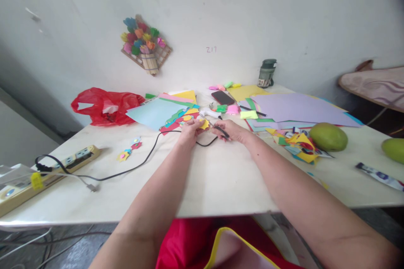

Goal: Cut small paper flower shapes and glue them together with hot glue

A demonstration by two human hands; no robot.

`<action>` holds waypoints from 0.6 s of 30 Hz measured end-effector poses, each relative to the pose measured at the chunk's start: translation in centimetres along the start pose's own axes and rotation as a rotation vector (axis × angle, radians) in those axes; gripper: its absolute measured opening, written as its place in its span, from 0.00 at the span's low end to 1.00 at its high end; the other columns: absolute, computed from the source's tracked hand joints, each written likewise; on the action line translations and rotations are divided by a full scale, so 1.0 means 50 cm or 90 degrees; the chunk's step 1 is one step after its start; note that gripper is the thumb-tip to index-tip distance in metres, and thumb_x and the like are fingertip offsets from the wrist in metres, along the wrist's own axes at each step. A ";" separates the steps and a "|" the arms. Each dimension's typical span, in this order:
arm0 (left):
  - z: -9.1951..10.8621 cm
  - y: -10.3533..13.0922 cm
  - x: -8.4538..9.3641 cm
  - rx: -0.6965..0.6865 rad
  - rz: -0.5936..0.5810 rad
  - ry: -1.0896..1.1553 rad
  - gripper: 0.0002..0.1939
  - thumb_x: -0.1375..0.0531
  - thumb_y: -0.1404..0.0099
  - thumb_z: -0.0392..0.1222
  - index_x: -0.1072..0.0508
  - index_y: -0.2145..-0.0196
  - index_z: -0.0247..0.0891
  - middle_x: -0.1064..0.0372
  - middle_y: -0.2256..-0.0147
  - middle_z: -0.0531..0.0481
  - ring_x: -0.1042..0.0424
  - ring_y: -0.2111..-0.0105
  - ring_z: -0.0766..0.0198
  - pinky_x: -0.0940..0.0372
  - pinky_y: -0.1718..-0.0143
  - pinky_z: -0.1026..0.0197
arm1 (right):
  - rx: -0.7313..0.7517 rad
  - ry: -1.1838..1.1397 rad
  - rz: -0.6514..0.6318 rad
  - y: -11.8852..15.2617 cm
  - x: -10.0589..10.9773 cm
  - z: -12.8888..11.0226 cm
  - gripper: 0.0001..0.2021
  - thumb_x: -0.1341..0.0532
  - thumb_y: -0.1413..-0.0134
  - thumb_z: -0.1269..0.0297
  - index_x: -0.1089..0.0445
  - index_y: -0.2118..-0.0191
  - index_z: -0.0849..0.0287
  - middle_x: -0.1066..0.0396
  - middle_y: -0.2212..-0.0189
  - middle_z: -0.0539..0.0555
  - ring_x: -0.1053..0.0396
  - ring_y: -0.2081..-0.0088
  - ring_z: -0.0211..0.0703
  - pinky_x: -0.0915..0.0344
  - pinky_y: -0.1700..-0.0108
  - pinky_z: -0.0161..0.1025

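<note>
Pinched in my left hand (190, 132) is a small piece of yellow paper (204, 124). My right hand (232, 130) is closed around the dark handles of a pair of scissors (222, 131), whose blades point left toward the yellow paper. Whether the blades touch the paper I cannot tell. Just beyond my hands lies a white glue gun (208, 113), and a black cord (148, 157) runs across the table on the left. Colourful paper cut-outs (176, 121) are heaped past my left hand. Small paper flowers (123, 156) lie farther left.
Left are a power strip (67, 166) and a red plastic bag (107, 107). A phone (222, 97), clay packets (232, 110) and lilac paper sheets (290, 107) lie toward the back. Paper scraps (301, 145), a green mango (328, 136) and a tube (380, 176) are right; a bottle (267, 73) stands behind.
</note>
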State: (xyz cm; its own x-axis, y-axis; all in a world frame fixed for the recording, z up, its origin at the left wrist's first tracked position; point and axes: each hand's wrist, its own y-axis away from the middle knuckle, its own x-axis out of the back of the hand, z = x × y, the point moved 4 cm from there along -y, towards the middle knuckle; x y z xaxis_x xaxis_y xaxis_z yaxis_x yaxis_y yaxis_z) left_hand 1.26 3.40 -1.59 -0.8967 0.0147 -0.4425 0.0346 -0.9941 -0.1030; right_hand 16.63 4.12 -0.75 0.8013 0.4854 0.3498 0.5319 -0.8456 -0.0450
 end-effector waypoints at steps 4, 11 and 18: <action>-0.001 0.000 0.001 -0.002 -0.002 0.001 0.16 0.30 0.60 0.39 0.34 0.81 0.34 0.29 0.76 0.50 0.27 0.74 0.64 0.31 0.67 0.60 | -0.011 -0.013 0.003 0.006 -0.002 -0.010 0.11 0.37 0.57 0.60 0.37 0.75 0.61 0.37 0.86 0.46 0.41 0.87 0.30 0.52 0.88 0.27; 0.000 0.000 0.000 -0.001 -0.001 -0.010 0.16 0.29 0.60 0.40 0.34 0.80 0.34 0.28 0.75 0.49 0.26 0.70 0.60 0.31 0.65 0.57 | -0.010 -0.010 0.005 0.005 -0.002 -0.010 0.11 0.36 0.59 0.60 0.37 0.75 0.60 0.37 0.86 0.45 0.43 0.88 0.29 0.51 0.88 0.28; -0.001 0.001 0.000 -0.004 -0.002 0.007 0.16 0.29 0.60 0.39 0.34 0.81 0.34 0.29 0.76 0.50 0.26 0.72 0.62 0.30 0.65 0.57 | 0.003 -0.008 0.009 -0.001 0.001 0.001 0.11 0.36 0.59 0.60 0.35 0.72 0.61 0.40 0.88 0.44 0.44 0.87 0.30 0.53 0.88 0.28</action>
State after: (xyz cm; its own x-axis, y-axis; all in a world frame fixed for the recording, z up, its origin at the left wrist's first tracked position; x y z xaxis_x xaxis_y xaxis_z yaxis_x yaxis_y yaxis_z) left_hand 1.27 3.35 -1.62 -0.8920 0.0189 -0.4516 0.0348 -0.9933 -0.1103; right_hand 16.67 4.17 -0.76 0.8117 0.4768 0.3373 0.5222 -0.8511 -0.0536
